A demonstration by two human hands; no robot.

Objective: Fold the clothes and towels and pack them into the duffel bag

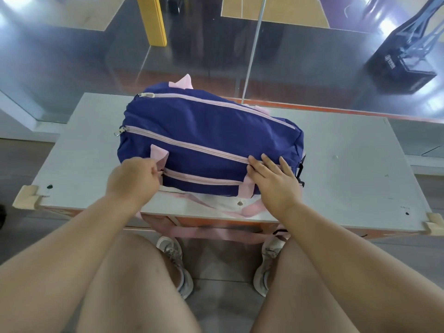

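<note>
Grey bench (348, 164) carries the navy duffel bag (204, 126), plump, with no loose clothes or towels in sight. Left hand (133, 179) fingers pinch the front zip (201, 180) end; right hand (274, 179) presses flat, fingers straight. Packing looks done, only zipping left.

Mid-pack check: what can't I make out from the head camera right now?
Head view:
Contents of the duffel bag: hidden by its fabric.
Pull of the front zip: under the curled left hand.
Part of the pink strap: behind the table edge.
Bag's far side: behind the bag itself.
</note>
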